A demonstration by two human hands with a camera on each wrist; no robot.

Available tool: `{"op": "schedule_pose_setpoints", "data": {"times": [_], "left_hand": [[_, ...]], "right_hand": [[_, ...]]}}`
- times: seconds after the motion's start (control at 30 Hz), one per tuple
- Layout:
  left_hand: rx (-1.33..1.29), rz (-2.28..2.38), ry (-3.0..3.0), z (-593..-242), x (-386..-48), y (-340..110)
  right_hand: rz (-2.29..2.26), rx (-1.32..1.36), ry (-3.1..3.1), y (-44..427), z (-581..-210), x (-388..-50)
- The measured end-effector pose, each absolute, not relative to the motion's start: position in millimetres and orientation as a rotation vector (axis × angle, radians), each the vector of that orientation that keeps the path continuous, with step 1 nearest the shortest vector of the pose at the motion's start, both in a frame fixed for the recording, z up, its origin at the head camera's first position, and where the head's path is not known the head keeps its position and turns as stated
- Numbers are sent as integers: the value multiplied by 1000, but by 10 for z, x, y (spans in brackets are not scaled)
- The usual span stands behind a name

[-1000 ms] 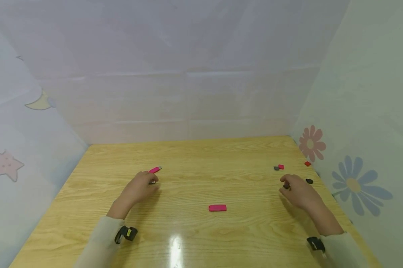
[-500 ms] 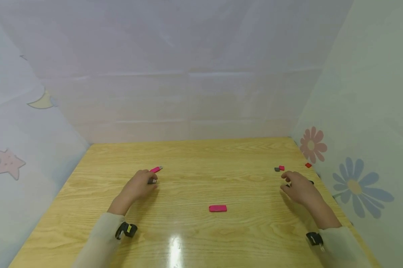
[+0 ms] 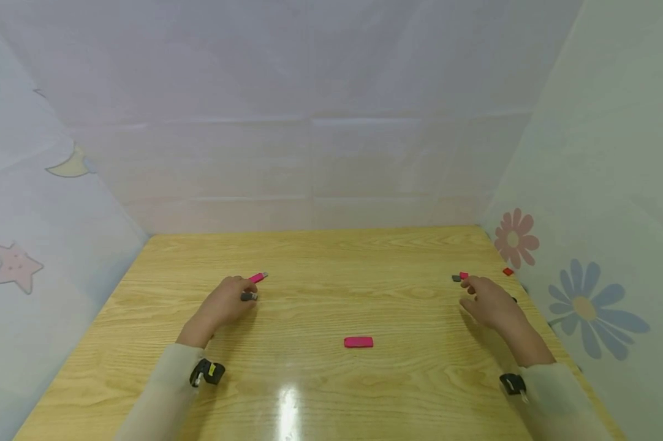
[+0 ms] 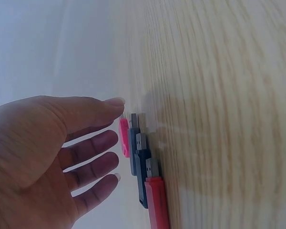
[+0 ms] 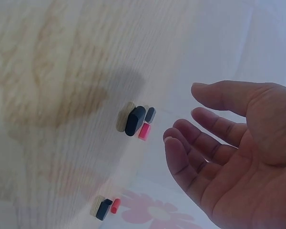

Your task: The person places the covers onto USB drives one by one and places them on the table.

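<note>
My left hand hovers with relaxed, parted fingers over a row of uncapped USB sticks, touching none. In the left wrist view these are a red stick, a black stick, a grey stick and a pink stick, most showing metal plugs. My right hand is held above the table's right side, fingers loosely bent and holding nothing. Nearest it in the right wrist view lie a large black cap, a grey cap and a pink cap.
A pink piece, perhaps a capped USB stick, lies mid-table between the hands. A red cap and a black cap lie near the right edge. Patterned sheets border the wooden table.
Both hands have drawn slightly back and lifted. The right fingers have parted from the dark cap once seen between them. More of the dark stick by the left hand shows.
</note>
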State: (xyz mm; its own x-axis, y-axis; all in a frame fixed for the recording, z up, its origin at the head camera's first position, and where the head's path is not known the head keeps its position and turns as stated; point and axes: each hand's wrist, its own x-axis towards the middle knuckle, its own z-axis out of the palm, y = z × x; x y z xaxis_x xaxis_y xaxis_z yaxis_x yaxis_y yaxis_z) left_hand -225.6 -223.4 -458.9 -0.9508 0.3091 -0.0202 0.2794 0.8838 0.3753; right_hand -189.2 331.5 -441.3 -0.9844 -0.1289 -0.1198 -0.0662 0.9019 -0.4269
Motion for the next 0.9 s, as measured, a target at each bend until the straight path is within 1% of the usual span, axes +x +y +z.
{"op": "schedule_pose_setpoints", "data": {"times": [0.4, 0.9], "left_hand": [[409, 525, 2955, -4632, -2323, -2311], [414, 502, 2959, -4675, -2351, -2342]], "right_hand": [[-643, -153, 2914, 3325, -4456, -2017], [-580, -169, 2970, 3292, -4498, -2226]]}}
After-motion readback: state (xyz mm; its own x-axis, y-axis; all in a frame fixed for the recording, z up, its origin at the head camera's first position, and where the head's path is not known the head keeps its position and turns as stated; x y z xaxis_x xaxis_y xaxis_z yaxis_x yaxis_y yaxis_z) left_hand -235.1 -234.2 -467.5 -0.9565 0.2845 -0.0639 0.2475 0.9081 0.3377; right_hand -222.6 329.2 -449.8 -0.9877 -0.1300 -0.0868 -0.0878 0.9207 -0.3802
